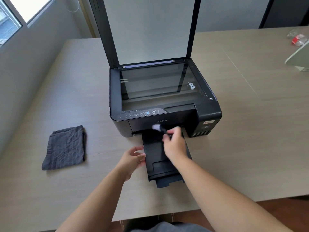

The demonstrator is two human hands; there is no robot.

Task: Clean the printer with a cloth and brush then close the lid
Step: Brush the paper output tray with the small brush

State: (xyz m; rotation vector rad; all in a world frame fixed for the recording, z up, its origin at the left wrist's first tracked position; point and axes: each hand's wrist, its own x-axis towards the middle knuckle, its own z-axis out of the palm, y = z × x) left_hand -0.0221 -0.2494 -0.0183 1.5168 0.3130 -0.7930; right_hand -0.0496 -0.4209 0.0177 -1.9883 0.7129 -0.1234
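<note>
1. Gripping a brush (160, 128), the right hand (173, 144) holds its white bristles against the front panel of the printer (164, 104).
2. The left hand (132, 159), fingers relaxed, touches the left edge of the extended output tray (155, 151).
3. The lid (148, 29) stands raised behind the scanner glass (155, 82).
4. A folded grey cloth (66, 147) lies on the table (234, 131), well left of the printer.
5. A white device (299, 56) sits far right of the printer.
6. Front panel reads "EPSON".
</note>
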